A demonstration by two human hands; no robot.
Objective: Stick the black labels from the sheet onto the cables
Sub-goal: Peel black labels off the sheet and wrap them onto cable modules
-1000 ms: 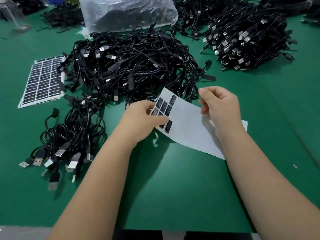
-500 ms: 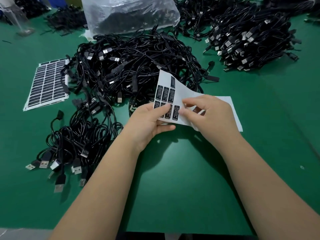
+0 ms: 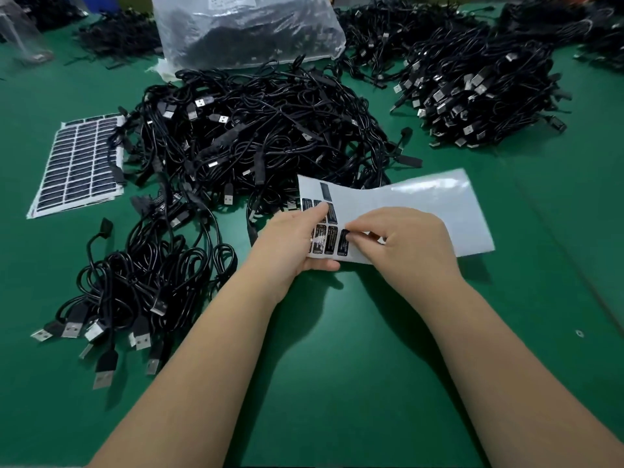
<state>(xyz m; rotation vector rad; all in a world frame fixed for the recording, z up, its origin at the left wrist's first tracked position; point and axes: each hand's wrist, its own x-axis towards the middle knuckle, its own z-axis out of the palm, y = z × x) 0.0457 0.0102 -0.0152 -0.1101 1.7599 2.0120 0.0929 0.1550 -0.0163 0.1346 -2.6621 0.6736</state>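
Note:
A glossy white label sheet (image 3: 422,204) is held curled above the green table, with several black labels (image 3: 329,239) left at its near-left end. My left hand (image 3: 290,244) grips that left end, thumb on top and fingers beneath. My right hand (image 3: 401,244) pinches the top edge of the rightmost black label (image 3: 343,243) with thumb and forefinger. A big tangle of black USB cables (image 3: 256,136) lies just behind the sheet. A smaller bundle of cables (image 3: 141,282) sits to the left of my left forearm.
A full sheet of black labels (image 3: 79,165) lies flat at the left. Another heap of cables (image 3: 479,92) is at the back right, and a clear plastic bag of cables (image 3: 246,28) stands at the back. Bare green table (image 3: 337,349) shows between my forearms.
My right hand slid from the sheet's far edge leftward onto the labels and now pinches one. The sheet flattened and swung to spread to the right. My left hand kept its hold.

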